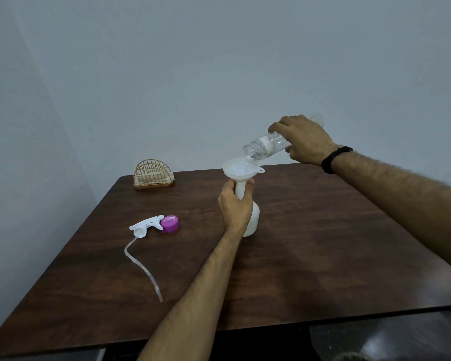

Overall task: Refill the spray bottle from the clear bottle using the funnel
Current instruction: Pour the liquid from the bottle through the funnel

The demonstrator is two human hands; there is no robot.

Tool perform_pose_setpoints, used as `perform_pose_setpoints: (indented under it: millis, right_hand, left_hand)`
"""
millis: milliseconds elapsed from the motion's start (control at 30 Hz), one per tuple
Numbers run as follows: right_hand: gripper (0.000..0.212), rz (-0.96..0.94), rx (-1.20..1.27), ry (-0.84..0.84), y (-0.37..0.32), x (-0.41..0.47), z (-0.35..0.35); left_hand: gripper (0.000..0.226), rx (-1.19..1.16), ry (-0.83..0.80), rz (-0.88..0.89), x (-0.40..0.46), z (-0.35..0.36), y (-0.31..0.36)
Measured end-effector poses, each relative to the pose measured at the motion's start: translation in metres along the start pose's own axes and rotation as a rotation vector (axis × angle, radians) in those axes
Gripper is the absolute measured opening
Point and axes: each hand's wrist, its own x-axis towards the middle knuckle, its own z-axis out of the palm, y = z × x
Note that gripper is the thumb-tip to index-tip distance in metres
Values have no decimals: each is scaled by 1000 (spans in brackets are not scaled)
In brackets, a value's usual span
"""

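Pouring: right hand (303,142), fingers wrapped round tilted clear bottle (264,147), mouth over funnel (241,169).
Left hand (236,204): fingers gripping spray bottle (253,217) neck, upright on bench (323,243).

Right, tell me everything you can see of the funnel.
The funnel looks like white, slightly translucent plastic: a wide round bowl with a small tab on its right rim and a narrow stem below. It stands upright, stem down toward the neck of the white spray bottle. The left hand grips around the stem and neck. The clear bottle, tilted in the right hand, has its mouth just over the bowl's rim.
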Motion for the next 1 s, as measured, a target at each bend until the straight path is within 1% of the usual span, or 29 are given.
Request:
perform_pose_setpoints:
  millis: [267, 733, 1000]
  right_hand:
    - [61, -23, -28, -15, 1, 1, 2]
    - [61, -22, -29, -14, 0, 1, 9]
    - [62, -44, -52, -7, 1, 0, 6]
  left_hand:
    - [23, 14, -7, 26, 1, -1, 0]
    - [20, 10, -13, 7, 0, -2, 1]
    - [22, 20, -21, 33, 0, -3, -1]
